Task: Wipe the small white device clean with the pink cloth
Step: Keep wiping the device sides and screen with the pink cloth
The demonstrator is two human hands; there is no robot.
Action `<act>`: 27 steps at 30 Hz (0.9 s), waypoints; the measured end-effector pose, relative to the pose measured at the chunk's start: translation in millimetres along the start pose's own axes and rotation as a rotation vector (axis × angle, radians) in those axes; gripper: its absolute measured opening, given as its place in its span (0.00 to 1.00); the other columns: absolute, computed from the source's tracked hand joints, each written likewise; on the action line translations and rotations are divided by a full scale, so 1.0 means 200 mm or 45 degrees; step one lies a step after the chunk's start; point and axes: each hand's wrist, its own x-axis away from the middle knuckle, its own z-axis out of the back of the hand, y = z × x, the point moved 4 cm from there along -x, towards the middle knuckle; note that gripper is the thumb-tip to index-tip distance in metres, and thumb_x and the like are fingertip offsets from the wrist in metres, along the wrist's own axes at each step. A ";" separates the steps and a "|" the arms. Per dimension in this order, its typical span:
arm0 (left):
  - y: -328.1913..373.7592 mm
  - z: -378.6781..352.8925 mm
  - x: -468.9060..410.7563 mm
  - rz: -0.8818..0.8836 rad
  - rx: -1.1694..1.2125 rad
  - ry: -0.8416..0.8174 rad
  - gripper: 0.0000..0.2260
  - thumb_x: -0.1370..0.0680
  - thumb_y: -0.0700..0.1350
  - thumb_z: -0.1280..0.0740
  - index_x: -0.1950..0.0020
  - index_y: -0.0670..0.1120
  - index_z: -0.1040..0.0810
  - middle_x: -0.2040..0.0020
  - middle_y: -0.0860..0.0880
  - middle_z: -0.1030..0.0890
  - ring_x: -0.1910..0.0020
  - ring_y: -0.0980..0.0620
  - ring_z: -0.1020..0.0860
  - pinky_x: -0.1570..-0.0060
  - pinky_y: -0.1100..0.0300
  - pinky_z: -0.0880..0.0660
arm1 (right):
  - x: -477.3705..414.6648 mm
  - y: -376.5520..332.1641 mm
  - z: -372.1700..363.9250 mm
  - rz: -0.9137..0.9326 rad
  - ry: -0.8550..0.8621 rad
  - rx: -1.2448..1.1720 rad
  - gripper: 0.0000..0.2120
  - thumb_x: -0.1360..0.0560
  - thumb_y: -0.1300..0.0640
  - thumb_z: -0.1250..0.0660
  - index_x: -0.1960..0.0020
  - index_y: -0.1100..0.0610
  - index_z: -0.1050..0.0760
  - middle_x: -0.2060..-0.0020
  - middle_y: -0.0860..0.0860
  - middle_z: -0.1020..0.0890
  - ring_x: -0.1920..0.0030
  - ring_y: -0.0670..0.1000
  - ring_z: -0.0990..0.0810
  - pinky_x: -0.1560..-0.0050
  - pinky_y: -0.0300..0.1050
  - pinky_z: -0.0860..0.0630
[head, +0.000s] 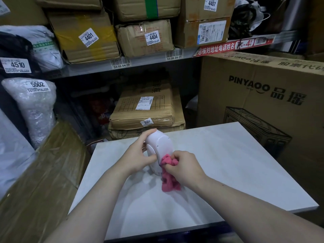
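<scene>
My left hand (pixel 138 153), fingers (pixel 148 135) curled, grips the small white rounded plastic device (pixel 158 146) upright on the pale counter (pixel 228 163). My right hand (pixel 184 170) pinches the crumpled pink cloth (pixel 169 172) against its side. Risk: sideways pressure may topple it.

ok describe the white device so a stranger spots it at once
Find the pale tabletop in front of the parcel shelves. Near its far edge the left hand grips the small white device. It is the only smooth rounded thing there, with the pink cloth bunched against it.
</scene>
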 end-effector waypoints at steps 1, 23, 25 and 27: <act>0.00 0.00 0.00 0.001 0.002 -0.003 0.35 0.34 0.42 0.32 0.32 0.69 0.34 0.34 0.61 0.27 0.35 0.56 0.25 0.33 0.59 0.28 | 0.01 -0.01 -0.01 0.014 -0.026 0.009 0.11 0.29 0.57 0.29 0.67 0.56 0.28 0.71 0.48 0.24 0.68 0.50 0.26 0.68 0.43 0.30; -0.01 -0.01 0.00 -0.023 0.018 0.002 0.34 0.29 0.38 0.30 0.32 0.69 0.34 0.33 0.63 0.28 0.34 0.57 0.26 0.37 0.62 0.27 | -0.07 0.07 0.07 -0.096 0.185 0.046 0.05 0.26 0.61 0.32 0.59 0.55 0.19 0.68 0.48 0.21 0.63 0.51 0.23 0.68 0.40 0.31; -0.01 -0.01 0.00 -0.024 0.024 -0.002 0.35 0.30 0.38 0.30 0.31 0.68 0.34 0.33 0.62 0.28 0.35 0.57 0.25 0.36 0.61 0.27 | -0.06 0.08 0.05 -0.097 0.168 -0.001 0.06 0.27 0.62 0.33 0.58 0.56 0.17 0.66 0.49 0.19 0.64 0.50 0.23 0.68 0.38 0.30; -0.01 -0.01 0.00 -0.028 0.022 -0.006 0.35 0.30 0.38 0.30 0.31 0.67 0.34 0.33 0.61 0.28 0.35 0.58 0.25 0.35 0.61 0.27 | -0.04 0.08 0.04 -0.090 0.160 -0.049 0.07 0.27 0.62 0.32 0.61 0.55 0.17 0.67 0.48 0.18 0.66 0.48 0.23 0.68 0.39 0.29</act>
